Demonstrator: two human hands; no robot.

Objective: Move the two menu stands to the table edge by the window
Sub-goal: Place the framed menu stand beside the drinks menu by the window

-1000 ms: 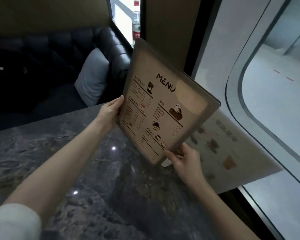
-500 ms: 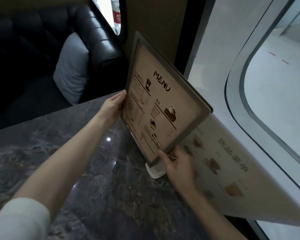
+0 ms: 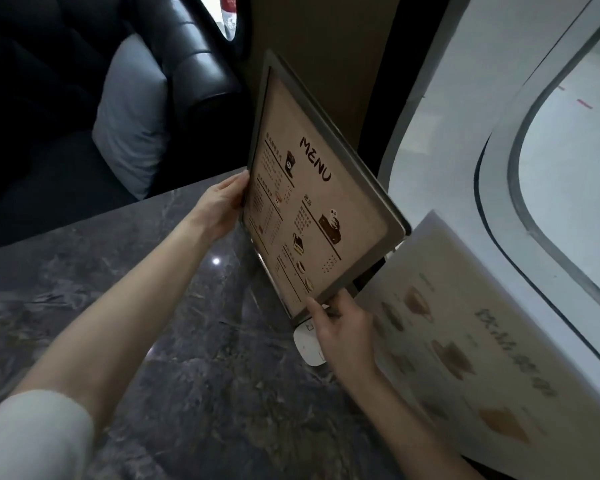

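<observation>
Dark marble tabletop [image 3: 194,358] beside the window [image 3: 568,168], a black leather sofa [image 3: 66,98] beyond. Brown menu stand [image 3: 312,202] at the window-side table edge, tilted, its white base [image 3: 307,344] on the marble. Left hand [image 3: 222,206] grips its left edge; right hand [image 3: 343,334] pinches its lower corner. Second, pale menu stand [image 3: 482,341] just window-side of the first.

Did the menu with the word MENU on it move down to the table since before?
Yes. The MENU stand has come down: its lower corner now sits at the white base on the marble table, held by both hands.
</observation>
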